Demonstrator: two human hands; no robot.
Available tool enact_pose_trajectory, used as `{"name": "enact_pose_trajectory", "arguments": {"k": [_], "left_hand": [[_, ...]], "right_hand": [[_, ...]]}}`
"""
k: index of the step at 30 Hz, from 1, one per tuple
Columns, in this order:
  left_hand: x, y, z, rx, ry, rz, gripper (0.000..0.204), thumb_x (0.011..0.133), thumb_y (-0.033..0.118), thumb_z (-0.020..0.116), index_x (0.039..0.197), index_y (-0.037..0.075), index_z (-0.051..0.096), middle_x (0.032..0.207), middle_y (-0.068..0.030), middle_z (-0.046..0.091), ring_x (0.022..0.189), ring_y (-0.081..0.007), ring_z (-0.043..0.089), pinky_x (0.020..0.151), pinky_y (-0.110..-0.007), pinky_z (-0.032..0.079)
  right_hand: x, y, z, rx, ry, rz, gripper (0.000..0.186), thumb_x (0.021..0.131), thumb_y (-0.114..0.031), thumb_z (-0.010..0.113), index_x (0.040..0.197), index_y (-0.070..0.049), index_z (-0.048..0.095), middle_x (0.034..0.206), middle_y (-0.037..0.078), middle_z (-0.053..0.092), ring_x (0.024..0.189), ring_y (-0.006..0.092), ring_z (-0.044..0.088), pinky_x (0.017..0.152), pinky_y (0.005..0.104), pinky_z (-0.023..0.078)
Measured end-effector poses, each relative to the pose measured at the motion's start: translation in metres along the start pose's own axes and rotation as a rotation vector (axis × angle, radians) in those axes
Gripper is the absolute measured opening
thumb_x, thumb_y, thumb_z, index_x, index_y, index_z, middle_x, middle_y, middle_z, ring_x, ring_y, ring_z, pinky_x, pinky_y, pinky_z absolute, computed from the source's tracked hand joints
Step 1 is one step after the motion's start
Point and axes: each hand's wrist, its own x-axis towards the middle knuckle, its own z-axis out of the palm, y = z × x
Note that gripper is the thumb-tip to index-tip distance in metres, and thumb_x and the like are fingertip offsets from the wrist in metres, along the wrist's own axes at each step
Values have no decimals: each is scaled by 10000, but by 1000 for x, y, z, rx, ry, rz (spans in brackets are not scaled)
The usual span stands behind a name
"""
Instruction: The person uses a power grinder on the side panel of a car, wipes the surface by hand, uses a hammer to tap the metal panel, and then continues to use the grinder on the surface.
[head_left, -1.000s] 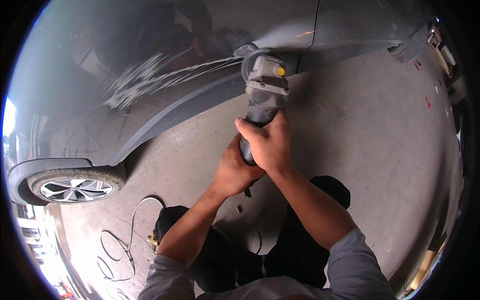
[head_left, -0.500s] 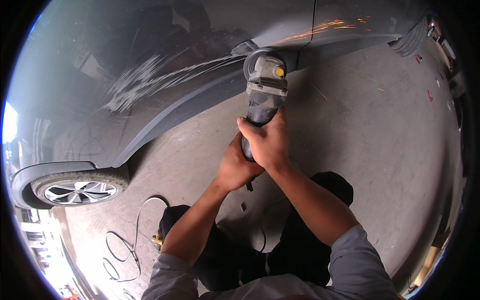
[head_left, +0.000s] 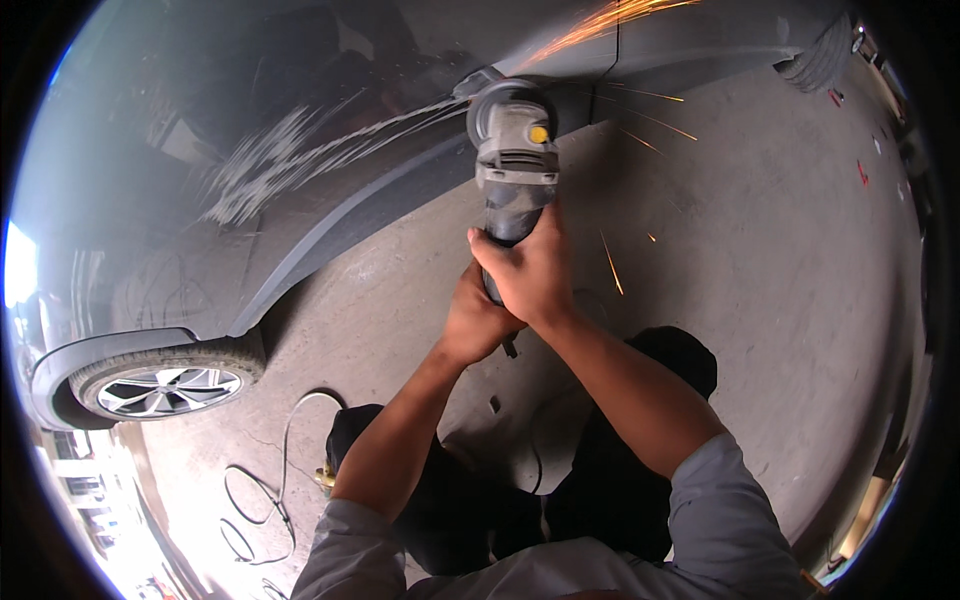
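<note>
Both my hands grip an angle grinder with a dark body, grey head and yellow button. My left hand is closed on the rear of its handle, and my right hand wraps over the body just ahead, thumb on top. The grinder's disc is at a dent on the lower part of a dark grey car panel, at the right end of long pale scratches. Orange sparks stream up and right from it, with a few falling over the floor. The exact contact is hidden under the disc.
A car wheel is at the left, another tyre at the top right. Below the panel is a concrete floor with a looped hose at lower left and small red objects at right. My bent legs are beneath my arms.
The grinder and both hands have moved slightly up and to the left in the picture. The spray of sparks has grown much brighter and longer, reaching higher along the panel.
</note>
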Motion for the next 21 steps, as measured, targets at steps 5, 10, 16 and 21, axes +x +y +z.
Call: {"name": "enact_pose_trajectory", "arguments": {"k": [5, 10, 16, 21], "left_hand": [[1, -2, 1, 19, 0, -28, 768, 714, 83, 934, 1377, -20, 560, 1183, -109, 727, 1071, -199, 696, 931, -364, 581], [-2, -3, 0, -30, 5, -38, 757, 714, 102, 934, 1367, -26, 572, 1190, -111, 729, 1075, -196, 694, 945, -364, 575], [1, -34, -13, 134, 77, 146, 577, 870, 250, 809, 1354, -1, 619, 1267, -198, 701, 1175, -329, 677, 1042, -460, 542], [1, -29, 0, 250, 142, 103, 623, 868, 290, 782, 1391, 3, 603, 1288, -265, 692, 1216, -413, 675, 1049, -493, 543]], "right_hand": [[-2, -2, -1, -37, -17, 38, 623, 803, -201, 869, 1232, 41, 486, 1019, 278, 718, 920, 484, 733, 808, 527, 582], [-5, -1, 3, -43, -13, 46, 628, 800, -211, 879, 1245, 22, 501, 1047, 267, 721, 941, 489, 730, 822, 539, 580], [-18, 17, 14, -84, -201, -85, 714, 836, -271, 881, 1375, 55, 546, 1253, 247, 681, 1138, 396, 681, 1028, 503, 516], [0, 40, -3, 119, -323, -6, 605, 949, -160, 837, 1427, 103, 575, 1399, 251, 662, 1246, 317, 673, 1085, 446, 528]]}}
